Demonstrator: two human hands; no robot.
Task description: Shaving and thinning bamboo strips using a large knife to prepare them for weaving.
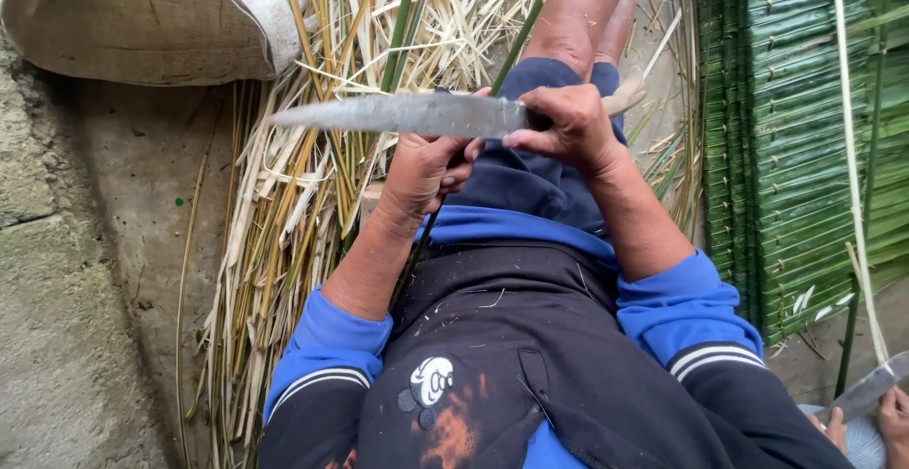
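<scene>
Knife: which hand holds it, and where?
Right hand grips the knife at its handle end; blade points left. Left hand pinches a thin green bamboo strip beneath it.

The knife blade (407, 114) is dull grey metal, mottled and matt, with a worn, unpolished face. The bamboo strip (516, 48) has a smooth green skin. The split bamboo litter (284, 204) on the floor is dry, pale yellow and fibrous. The stacked green bamboo slats (805, 138) look smooth with a faint sheen. The sack (142, 19) is coarse woven cloth. The concrete floor (76, 336) is rough and matt.
</scene>
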